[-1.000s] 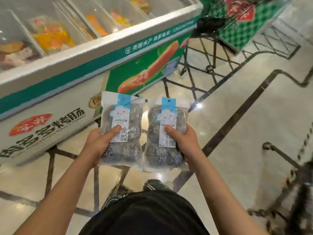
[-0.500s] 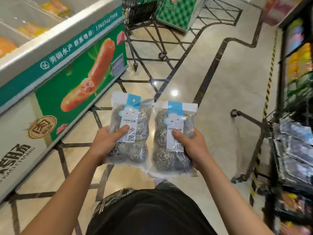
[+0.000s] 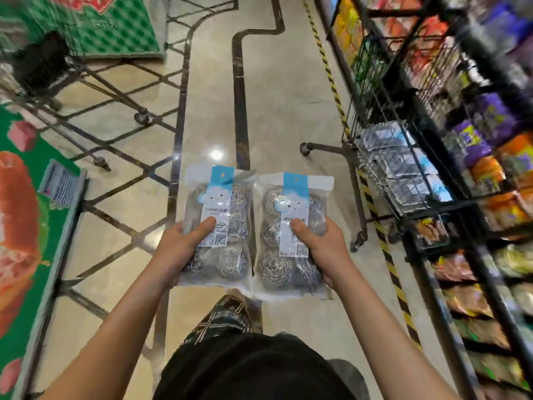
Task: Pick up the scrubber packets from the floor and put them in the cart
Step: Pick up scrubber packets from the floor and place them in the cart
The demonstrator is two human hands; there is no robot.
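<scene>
I hold two clear scrubber packets side by side in front of me, each full of steel-wool balls with a blue and white cloud label. My left hand (image 3: 180,245) grips the left scrubber packet (image 3: 217,226) with the thumb on its label. My right hand (image 3: 324,245) grips the right scrubber packet (image 3: 291,236) the same way. The black wire cart (image 3: 360,166) stands to the right, a little ahead of my hands. Several scrubber packets (image 3: 403,166) lie inside its basket.
Store shelves (image 3: 476,140) packed with colourful goods line the right side behind the cart. A green freezer chest (image 3: 34,226) runs along the left. Another wheeled metal frame (image 3: 95,90) stands at the upper left. A yellow-black striped line (image 3: 337,96) runs along the polished floor.
My view has swung to the right: the freezer has slid off to the left, and the cart and the shelves have come into full view. Both hands still hold their packets.
</scene>
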